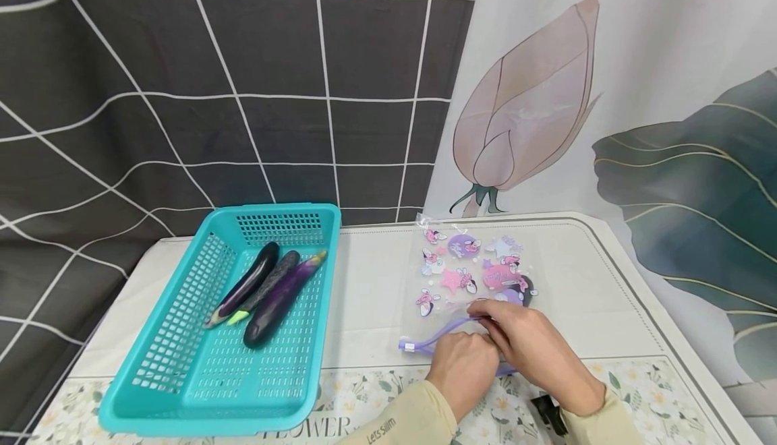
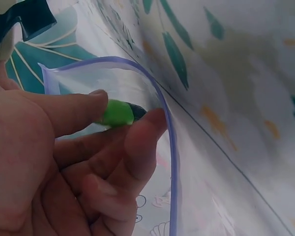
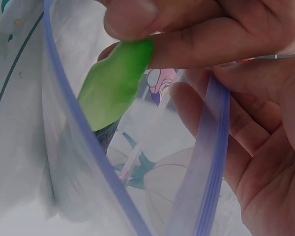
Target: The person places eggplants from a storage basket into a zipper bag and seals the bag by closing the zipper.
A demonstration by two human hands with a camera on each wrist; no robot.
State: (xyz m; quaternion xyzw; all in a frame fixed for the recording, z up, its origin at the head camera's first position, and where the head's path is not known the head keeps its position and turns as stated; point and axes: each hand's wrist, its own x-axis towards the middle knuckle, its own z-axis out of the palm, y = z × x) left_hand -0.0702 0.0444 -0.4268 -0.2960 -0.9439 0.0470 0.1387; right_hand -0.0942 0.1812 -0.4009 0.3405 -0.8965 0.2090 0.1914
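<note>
A clear zip bag with cartoon prints and a purple zip edge lies on the table, its mouth towards me. My left hand is at the mouth and pinches the bright green end of a dark cucumber between thumb and fingers. The cucumber's dark part is inside the bag, mostly hidden by the prints and the hands. My right hand grips the bag's purple edge between thumb and fingers, which holds the mouth apart. A white slider sits at the zip's left end.
On the left stands a turquoise basket. In it lie a dark eggplant, a bumpy cucumber with a green tip, and a purple eggplant. Behind the table hang a dark grid curtain and a flower-printed curtain.
</note>
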